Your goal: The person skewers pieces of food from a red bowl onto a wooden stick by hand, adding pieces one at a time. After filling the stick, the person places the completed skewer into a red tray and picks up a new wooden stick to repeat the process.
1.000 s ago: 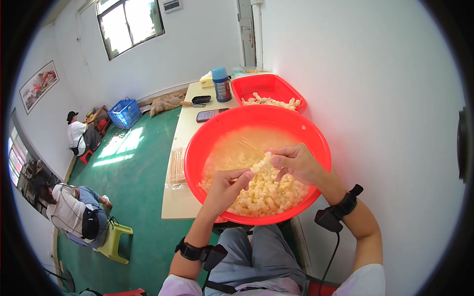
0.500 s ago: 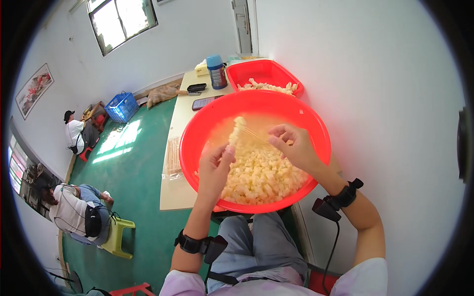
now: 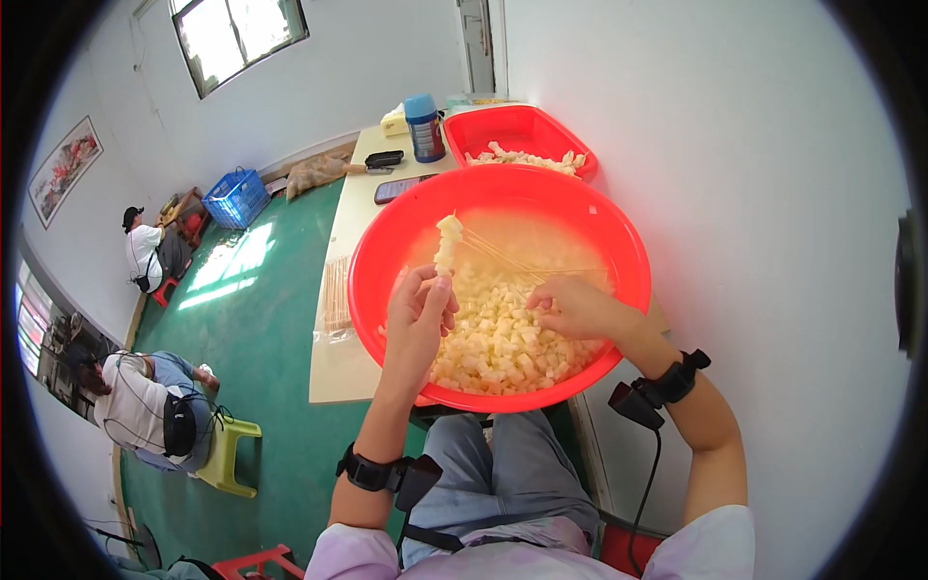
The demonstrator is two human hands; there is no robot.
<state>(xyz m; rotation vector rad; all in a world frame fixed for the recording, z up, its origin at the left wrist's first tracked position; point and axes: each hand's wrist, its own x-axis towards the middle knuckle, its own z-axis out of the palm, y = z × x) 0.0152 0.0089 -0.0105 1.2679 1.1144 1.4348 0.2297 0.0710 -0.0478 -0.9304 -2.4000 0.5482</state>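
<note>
A big red round basin (image 3: 619, 246) stands in front of me, half full of pale yellow cubes (image 3: 503, 338) in cloudy liquid. My left hand (image 3: 418, 314) holds a thin wooden skewer upright, with several cubes threaded on it (image 3: 447, 245). My right hand (image 3: 572, 307) reaches down into the pile, fingers closed over cubes on the right side. A few bare skewers (image 3: 512, 259) lie across the liquid behind my hands.
A red rectangular tray (image 3: 517, 130) with more cubes sits behind the basin, beside a blue-capped bottle (image 3: 423, 126), a phone (image 3: 398, 188) and a bag of skewers (image 3: 335, 298) on the table (image 3: 348, 372). White wall to the right. Two people sit on the green floor at left.
My left hand has lifted the loaded skewer upright, away from the right hand. My right hand has let go of the skewer and dropped into the cubes.
</note>
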